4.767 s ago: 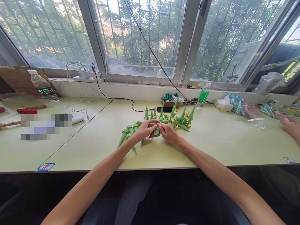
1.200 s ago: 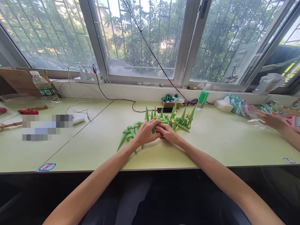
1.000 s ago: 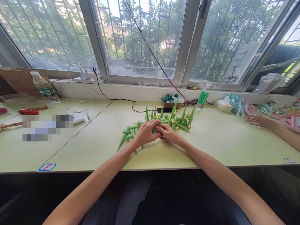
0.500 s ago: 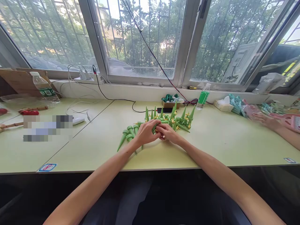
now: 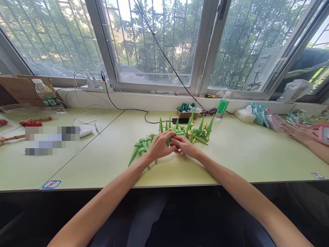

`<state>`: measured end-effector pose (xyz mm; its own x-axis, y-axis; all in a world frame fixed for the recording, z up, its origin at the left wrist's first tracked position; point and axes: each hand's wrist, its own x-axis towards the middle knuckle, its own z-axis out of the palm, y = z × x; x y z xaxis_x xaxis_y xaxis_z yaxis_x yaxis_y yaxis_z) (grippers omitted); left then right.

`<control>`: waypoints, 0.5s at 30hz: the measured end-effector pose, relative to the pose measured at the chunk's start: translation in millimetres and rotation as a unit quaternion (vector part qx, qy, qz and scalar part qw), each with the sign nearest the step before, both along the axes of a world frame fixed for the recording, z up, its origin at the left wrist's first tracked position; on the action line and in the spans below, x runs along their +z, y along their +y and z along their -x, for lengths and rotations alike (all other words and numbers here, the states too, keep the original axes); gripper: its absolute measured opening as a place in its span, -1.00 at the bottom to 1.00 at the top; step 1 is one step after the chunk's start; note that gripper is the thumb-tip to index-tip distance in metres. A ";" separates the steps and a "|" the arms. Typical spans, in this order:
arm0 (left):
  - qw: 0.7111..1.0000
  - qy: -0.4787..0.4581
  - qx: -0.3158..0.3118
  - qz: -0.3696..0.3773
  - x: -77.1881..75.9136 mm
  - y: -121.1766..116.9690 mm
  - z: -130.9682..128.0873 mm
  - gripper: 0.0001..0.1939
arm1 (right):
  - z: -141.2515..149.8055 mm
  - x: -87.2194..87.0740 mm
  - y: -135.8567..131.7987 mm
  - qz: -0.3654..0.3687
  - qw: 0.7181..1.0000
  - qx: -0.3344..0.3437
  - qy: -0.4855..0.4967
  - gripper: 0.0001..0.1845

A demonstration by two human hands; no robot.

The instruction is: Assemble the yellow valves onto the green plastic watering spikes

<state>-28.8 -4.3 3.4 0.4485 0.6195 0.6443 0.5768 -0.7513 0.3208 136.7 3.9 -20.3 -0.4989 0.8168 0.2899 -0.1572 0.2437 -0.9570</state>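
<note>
My left hand (image 5: 161, 145) is closed around a green plastic watering spike (image 5: 169, 140), much of it covered by the fingers. Against it, my right hand (image 5: 185, 144) has its fingertips pinched at the same spike, where a small yellow bit shows. Left of my hands lie several green spikes (image 5: 133, 154) with ridged caps, points towards me. Just beyond my hands, several spikes with yellow valves (image 5: 209, 128) stand upright on their caps, and others lie among them.
A phone (image 5: 181, 121) and a small cardboard box (image 5: 187, 115) sit behind the spikes. To their right stands a green-labelled bottle (image 5: 223, 107). Another person's hand (image 5: 295, 133) rests at the far right by a pink plastic piece (image 5: 315, 132). Cables (image 5: 133, 109) cross the back.
</note>
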 end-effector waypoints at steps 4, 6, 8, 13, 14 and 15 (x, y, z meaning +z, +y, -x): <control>1.000 -0.002 0.003 -0.002 0.4 -0.6 -0.1 -0.62 | -0.6 1.1 -0.7 0.005 1.000 0.006 0.004 -0.57; 1.000 -0.003 0.004 -0.003 0.5 -0.8 -0.2 -0.61 | -0.7 1.7 -1.1 0.005 1.000 0.007 0.006 -0.57; 1.000 -0.005 0.004 -0.006 0.6 -1.0 -0.4 -0.62 | -0.8 1.9 -1.4 0.007 1.000 0.008 0.009 -0.57; 1.000 -0.009 0.001 -0.014 0.6 -1.3 -0.8 -0.64 | -0.8 1.8 -1.3 0.017 1.000 0.015 0.014 -0.58; 1.000 -0.010 0.001 -0.014 0.5 -1.3 -0.9 -0.64 | -0.9 1.9 -1.3 0.018 1.000 0.016 0.014 -0.57; 1.000 -0.011 0.001 -0.015 0.4 -1.2 -0.9 -0.64 | -0.9 2.0 -1.3 0.020 1.000 0.016 0.014 -0.57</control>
<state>-27.9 -5.5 3.8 0.4337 0.6009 0.6714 0.5712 -0.7596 0.3110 137.6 2.6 -18.3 -0.5164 0.8118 0.2727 -0.1921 0.2005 -0.9607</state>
